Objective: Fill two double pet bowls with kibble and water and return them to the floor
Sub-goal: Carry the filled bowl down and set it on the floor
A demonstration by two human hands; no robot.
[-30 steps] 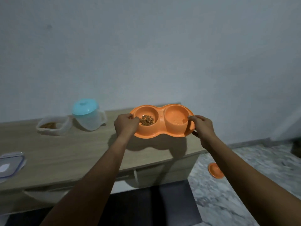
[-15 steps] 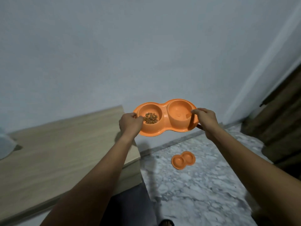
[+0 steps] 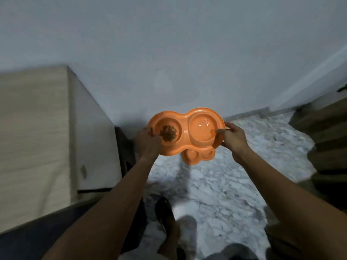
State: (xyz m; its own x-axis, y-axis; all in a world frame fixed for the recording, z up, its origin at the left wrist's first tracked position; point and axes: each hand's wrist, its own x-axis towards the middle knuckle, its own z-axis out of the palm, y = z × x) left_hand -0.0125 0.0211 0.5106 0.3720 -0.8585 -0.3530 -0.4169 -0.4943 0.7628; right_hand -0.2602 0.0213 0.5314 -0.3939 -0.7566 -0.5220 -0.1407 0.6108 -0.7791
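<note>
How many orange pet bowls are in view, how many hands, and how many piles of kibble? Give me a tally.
Orange double pet bowls: 2, the held bowl and the floor bowl partly hidden under it.
Hands: 2, the left hand and the right hand, each gripping an end of the held bowl.
Kibble piles: 1, the kibble in its left cup.
Total: 5

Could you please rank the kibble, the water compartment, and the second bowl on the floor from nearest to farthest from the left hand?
1. Kibble: in the compartment just beside the left hand.
2. Water compartment: across the held bowl, by the right hand.
3. Second bowl: below, on the floor.
</note>
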